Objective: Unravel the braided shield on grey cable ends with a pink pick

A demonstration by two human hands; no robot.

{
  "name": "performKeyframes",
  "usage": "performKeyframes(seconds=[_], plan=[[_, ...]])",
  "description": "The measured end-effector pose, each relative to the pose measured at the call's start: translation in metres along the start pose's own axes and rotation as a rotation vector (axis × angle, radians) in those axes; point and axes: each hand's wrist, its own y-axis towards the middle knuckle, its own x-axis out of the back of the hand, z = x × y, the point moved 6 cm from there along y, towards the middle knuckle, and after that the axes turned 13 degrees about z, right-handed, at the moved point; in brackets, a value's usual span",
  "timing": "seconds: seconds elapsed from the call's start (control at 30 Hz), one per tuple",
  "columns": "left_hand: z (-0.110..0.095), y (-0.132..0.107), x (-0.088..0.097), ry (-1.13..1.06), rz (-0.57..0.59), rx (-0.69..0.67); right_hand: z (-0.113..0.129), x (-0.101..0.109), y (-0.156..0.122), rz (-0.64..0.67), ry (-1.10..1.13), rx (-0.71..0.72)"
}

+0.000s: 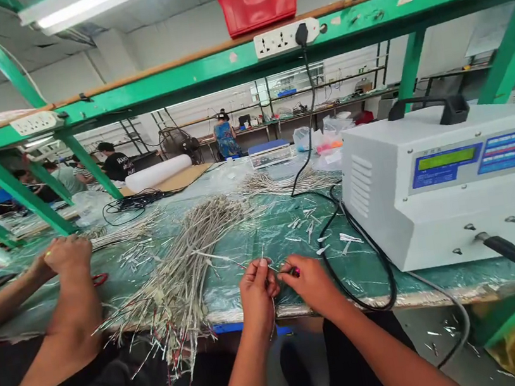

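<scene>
My left hand [256, 289] is closed, thumb over fingers, on a thin light-grey cable [221, 257]. One stretch of the cable runs up and left towards the pile; another hangs below the hand. Close beside it on the right, my right hand [311, 281] is closed around a small dark object [292, 272] with a pink spot. Its kind is mostly hidden by the fingers. Both hands are over the front edge of the green bench, fingertips nearly meeting. Left of them lies a large bundle of grey cables [188, 247], its stripped red and white ends hanging over the edge.
A white machine [397, 199] with a green display stands at right, a black cable [389, 283] looping before it. White scraps [350, 238] lie on the bench [253, 232]. A co-worker's hands [69, 251] are at left. Above runs a green shelf beam [203, 76] with a power strip [286, 39].
</scene>
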Motion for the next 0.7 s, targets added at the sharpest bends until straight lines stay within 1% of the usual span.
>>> performKeyframes(seconds=[0.13, 0.23, 0.37, 0.47, 0.63, 0.7], plan=[[0.001, -0.003, 0.0, -0.028, 0.004, -0.022, 0.008, 0.006, -0.004, -0.03, -0.006, 0.035], [0.002, -0.005, 0.001, -0.049, -0.002, -0.039, 0.015, 0.007, -0.007, -0.005, -0.011, 0.096], [0.005, -0.005, 0.002, -0.065, -0.006, -0.047, 0.015, 0.004, -0.008, 0.017, -0.011, 0.131], [0.007, -0.004, 0.003, -0.072, -0.012, -0.046, 0.012, 0.006, -0.008, -0.001, 0.007, 0.116], [0.008, -0.003, 0.002, -0.064, 0.002, -0.026, 0.006, 0.019, -0.013, -0.135, 0.058, 0.019], [0.008, -0.004, 0.0, -0.056, 0.02, -0.01, 0.005, 0.02, -0.013, -0.145, 0.077, 0.006]])
